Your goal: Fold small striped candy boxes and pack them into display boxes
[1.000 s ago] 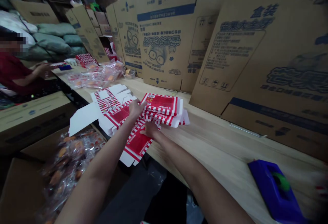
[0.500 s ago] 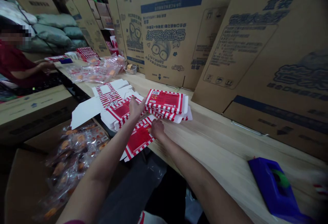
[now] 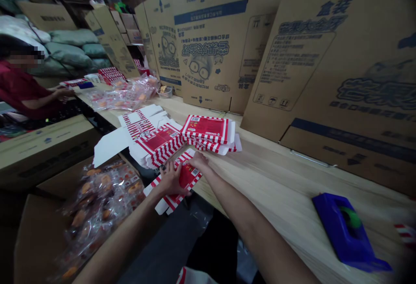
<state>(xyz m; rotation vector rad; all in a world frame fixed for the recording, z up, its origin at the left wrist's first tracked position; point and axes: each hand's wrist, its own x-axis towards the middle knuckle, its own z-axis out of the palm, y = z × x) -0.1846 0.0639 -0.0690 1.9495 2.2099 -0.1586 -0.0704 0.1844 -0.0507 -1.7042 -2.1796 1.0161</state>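
My left hand (image 3: 170, 179) and my right hand (image 3: 199, 161) both grip one flat red-and-white striped carton blank (image 3: 182, 179) at the near edge of the wooden table (image 3: 279, 188). The left hand's fingers curl over its near part; the right hand pinches its far end. Just beyond lies a pile of the same flat cartons (image 3: 208, 132), and another stack (image 3: 159, 143) spreads to its left, some white side up.
Large printed cardboard boxes (image 3: 211, 45) lean along the table's back. A blue tape dispenser (image 3: 349, 232) lies at the right. An open box of wrapped snacks (image 3: 97, 201) stands at lower left. A person in red (image 3: 22, 93) works at far left beside more snack packs (image 3: 123, 95).
My left hand has left the stack and dropped to the single carton near the table edge. My right hand stayed on that carton, which has slid slightly toward me.
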